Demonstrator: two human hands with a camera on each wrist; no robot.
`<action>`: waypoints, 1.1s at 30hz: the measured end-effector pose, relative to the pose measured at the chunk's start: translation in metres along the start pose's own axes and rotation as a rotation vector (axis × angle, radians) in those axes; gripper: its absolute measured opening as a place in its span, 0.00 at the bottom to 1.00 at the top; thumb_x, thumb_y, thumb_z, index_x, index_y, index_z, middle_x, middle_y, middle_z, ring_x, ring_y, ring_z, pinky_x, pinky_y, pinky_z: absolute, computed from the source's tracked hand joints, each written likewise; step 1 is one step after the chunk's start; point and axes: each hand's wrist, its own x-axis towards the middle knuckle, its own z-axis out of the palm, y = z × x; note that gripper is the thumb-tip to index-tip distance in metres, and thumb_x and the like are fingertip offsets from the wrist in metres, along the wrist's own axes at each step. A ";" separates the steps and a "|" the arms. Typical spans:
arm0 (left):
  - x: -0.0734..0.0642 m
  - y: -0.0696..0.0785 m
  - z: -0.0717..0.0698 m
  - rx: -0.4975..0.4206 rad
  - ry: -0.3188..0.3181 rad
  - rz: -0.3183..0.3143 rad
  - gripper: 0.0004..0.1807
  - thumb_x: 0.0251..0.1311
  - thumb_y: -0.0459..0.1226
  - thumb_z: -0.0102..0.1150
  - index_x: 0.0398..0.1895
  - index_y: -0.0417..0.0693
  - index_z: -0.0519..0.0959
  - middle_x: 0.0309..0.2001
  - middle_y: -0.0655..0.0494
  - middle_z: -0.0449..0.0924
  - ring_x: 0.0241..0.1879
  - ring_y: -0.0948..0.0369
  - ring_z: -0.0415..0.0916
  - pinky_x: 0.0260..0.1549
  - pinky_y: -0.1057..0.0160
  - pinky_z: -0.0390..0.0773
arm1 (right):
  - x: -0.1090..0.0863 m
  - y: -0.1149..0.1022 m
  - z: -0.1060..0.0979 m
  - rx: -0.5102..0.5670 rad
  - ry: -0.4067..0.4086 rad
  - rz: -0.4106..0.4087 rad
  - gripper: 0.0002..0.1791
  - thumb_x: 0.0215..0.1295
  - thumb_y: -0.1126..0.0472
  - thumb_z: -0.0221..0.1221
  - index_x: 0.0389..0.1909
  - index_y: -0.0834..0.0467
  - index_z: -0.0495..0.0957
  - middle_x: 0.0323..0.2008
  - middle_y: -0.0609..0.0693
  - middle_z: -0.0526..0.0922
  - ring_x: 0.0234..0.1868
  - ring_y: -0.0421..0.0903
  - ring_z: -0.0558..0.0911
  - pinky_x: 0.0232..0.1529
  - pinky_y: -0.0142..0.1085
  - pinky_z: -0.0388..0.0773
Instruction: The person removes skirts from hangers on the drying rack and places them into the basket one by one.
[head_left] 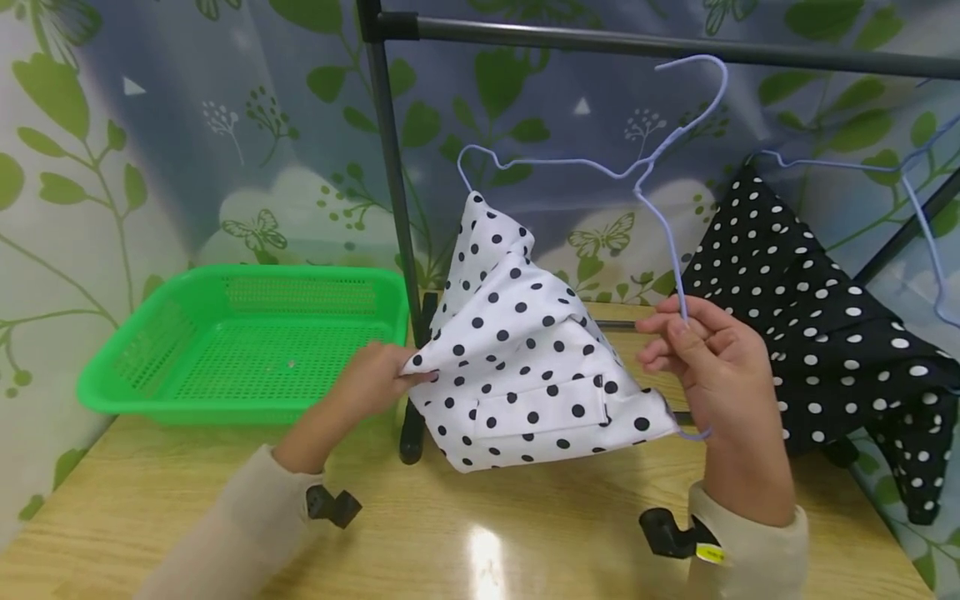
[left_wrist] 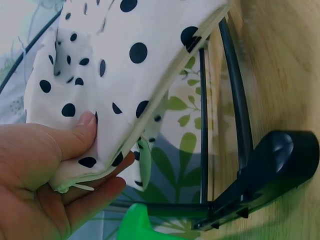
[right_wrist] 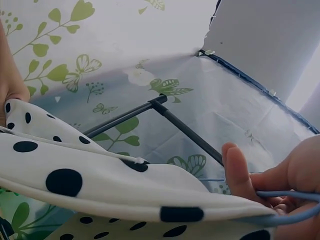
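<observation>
"What's out of sight on the hanger (head_left: pixel 663 146)?"
"One stretch inside the white dotted cloth (head_left: pixel 517 333), another at the right hand (head_left: pixel 723 354). In the head view, cloth covers the left hand's (head_left: pixel 375 381) fingertips."
"Those specks (head_left: pixel 291 363) in the basket (head_left: pixel 210 408), back left corner of the counter (head_left: pixel 420 533)?"
"Too small to tell. The head view's right edge cuts off the second hanger (head_left: pixel 919 215)."

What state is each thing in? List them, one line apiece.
White dotted cloth: creased, pinched by the left hand
Lilac hanger: partly covered by the white dotted cloth, held by the right hand
Black dotted cloth: creased, hanging from another hanger
Green basket: upright, open-topped, on the table
Rack: standing
</observation>
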 end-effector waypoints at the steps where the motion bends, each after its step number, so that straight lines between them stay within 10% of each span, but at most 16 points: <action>1: -0.001 0.001 0.001 0.019 -0.003 0.013 0.09 0.59 0.38 0.66 0.23 0.46 0.80 0.19 0.57 0.77 0.21 0.63 0.69 0.23 0.66 0.72 | 0.001 0.001 0.000 -0.003 0.010 0.003 0.08 0.71 0.70 0.51 0.44 0.69 0.75 0.33 0.55 0.85 0.26 0.43 0.85 0.30 0.29 0.82; 19: -0.022 0.038 0.013 0.188 0.037 0.190 0.12 0.58 0.43 0.66 0.21 0.49 0.78 0.17 0.58 0.76 0.19 0.60 0.75 0.20 0.64 0.72 | 0.007 0.011 -0.001 0.057 0.070 -0.007 0.06 0.70 0.70 0.52 0.42 0.68 0.76 0.32 0.56 0.86 0.25 0.43 0.85 0.29 0.29 0.81; 33: -0.035 0.062 0.014 0.099 0.014 0.297 0.12 0.57 0.45 0.66 0.24 0.47 0.82 0.16 0.60 0.76 0.15 0.66 0.71 0.18 0.71 0.71 | 0.007 0.013 0.004 0.007 0.064 -0.016 0.06 0.70 0.71 0.52 0.42 0.67 0.77 0.32 0.54 0.86 0.24 0.42 0.84 0.29 0.29 0.81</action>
